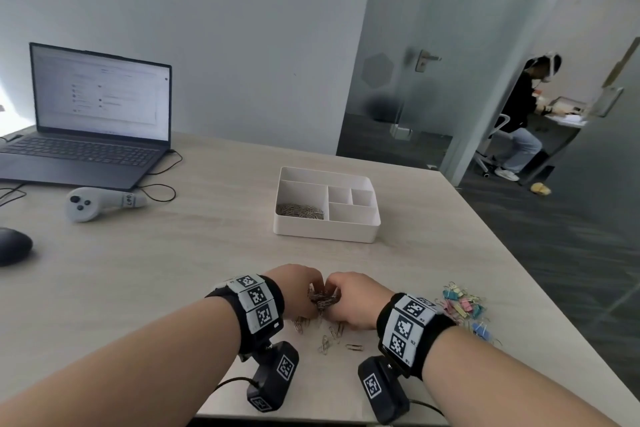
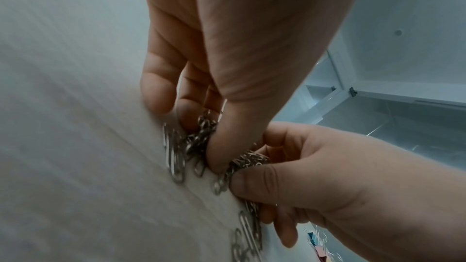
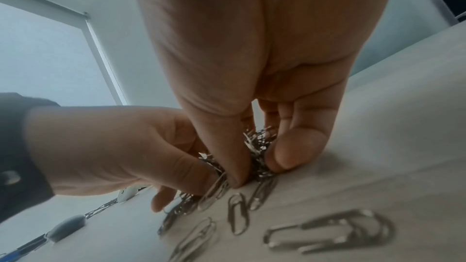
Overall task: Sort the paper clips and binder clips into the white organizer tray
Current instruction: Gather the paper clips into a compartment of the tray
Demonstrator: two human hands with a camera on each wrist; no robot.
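Both hands meet over a heap of silver paper clips near the table's front edge. My left hand curls its fingers and thumb round a bunch of the clips. My right hand pinches another bunch against it. Several loose paper clips lie on the table nearer to me. Pastel binder clips lie in a pile to the right. The white organizer tray stands further back, with paper clips in its large left compartment.
An open laptop, a grey controller and a dark mouse sit at the left. The table's right edge runs close to the binder clips. A person sits at a desk beyond the glass door.
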